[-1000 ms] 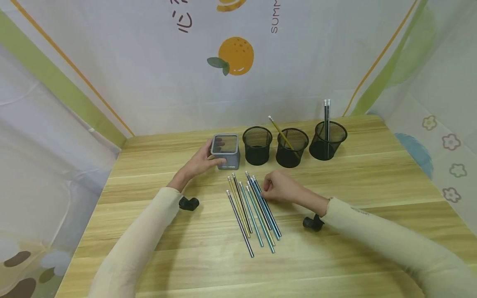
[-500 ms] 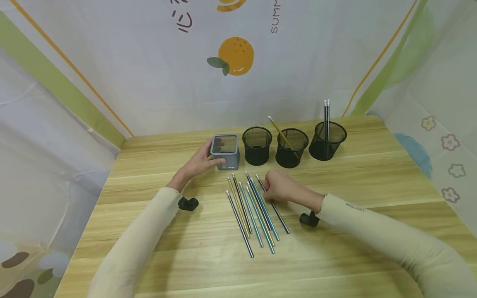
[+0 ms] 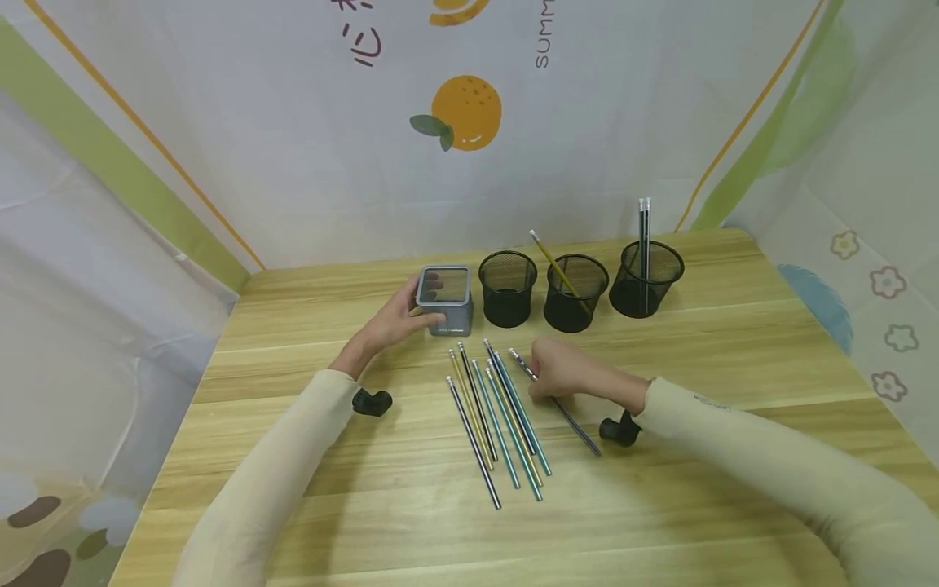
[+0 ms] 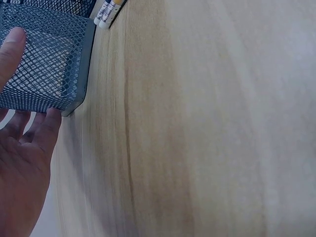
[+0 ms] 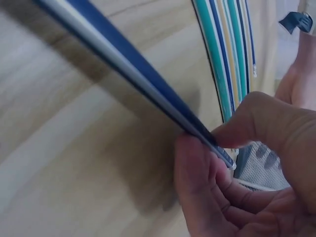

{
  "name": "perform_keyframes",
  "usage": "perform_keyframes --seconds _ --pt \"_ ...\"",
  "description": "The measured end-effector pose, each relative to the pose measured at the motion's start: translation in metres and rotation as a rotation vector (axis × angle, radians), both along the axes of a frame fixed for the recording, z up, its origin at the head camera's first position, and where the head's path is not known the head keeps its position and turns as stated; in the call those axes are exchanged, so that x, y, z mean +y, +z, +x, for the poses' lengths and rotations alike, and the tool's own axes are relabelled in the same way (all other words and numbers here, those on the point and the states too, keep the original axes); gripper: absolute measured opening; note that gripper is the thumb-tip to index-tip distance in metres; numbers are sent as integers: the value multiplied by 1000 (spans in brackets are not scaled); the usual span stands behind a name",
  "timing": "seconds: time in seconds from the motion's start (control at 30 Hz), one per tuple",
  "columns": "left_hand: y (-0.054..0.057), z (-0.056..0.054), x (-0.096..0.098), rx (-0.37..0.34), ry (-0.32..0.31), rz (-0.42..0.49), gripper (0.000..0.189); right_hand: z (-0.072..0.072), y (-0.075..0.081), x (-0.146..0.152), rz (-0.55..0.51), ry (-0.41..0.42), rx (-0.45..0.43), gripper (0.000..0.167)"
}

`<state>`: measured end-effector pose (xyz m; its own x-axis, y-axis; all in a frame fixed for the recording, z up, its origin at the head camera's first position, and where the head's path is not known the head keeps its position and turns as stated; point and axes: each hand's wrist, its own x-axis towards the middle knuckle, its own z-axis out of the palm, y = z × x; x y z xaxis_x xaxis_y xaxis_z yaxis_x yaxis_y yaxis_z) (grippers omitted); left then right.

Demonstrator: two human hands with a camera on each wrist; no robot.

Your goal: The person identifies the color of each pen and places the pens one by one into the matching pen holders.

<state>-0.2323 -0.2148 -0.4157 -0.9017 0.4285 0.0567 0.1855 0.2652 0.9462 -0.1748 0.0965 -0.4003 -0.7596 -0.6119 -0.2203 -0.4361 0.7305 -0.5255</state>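
My left hand (image 3: 390,324) grips a grey square mesh pencil holder (image 3: 451,316). In the left wrist view its thumb lies along one wall of the mesh, its fingers along another. Between thumb and fingers my right hand (image 3: 561,368) pinches a dark blue pencil (image 3: 576,426) near its eraser end. The right wrist view shows this pencil (image 5: 133,69) running slantwise above the wood. Left of that hand lies a loose row of several pencils (image 3: 506,424) in teal, gold and dark blue, eraser ends toward the holders.
Beside the square holder stand three round black mesh holders: one (image 3: 508,297) holds no pencils, the middle one (image 3: 570,306) a gold pencil (image 3: 555,265), the right one (image 3: 638,293) two dark pencils (image 3: 644,228). A printed curtain (image 3: 587,147) hangs behind the wooden table (image 3: 381,489).
The dark blue pencil has come away from the row's right side, moving right and turning more slantwise with my right hand. My left hand stays on the square holder.
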Motion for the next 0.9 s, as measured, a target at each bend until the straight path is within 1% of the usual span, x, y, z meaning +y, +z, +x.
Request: perform_keyframes --seconds 0.07,0.13,0.23,0.3,0.4,0.67,0.9 --pt "0 0 0 0 -2 0 74 -1 3 6 -23 -21 -32 36" --pt "0 0 0 1 1 -1 74 -1 6 11 -38 -50 -39 28" --pt "0 0 0 1 -2 1 74 -2 11 18 -51 -80 -17 17" --pt "0 -1 0 0 0 2 74 -2 14 22 -66 -85 4 13" --pt "-1 0 0 -4 -1 8 74 -4 19 28 -99 -91 26 11" --pt "0 0 1 -9 6 11 75 -8 31 33 -197 -121 45 10" --pt "-1 -1 1 -3 4 9 75 -13 39 33 -320 -120 91 9"
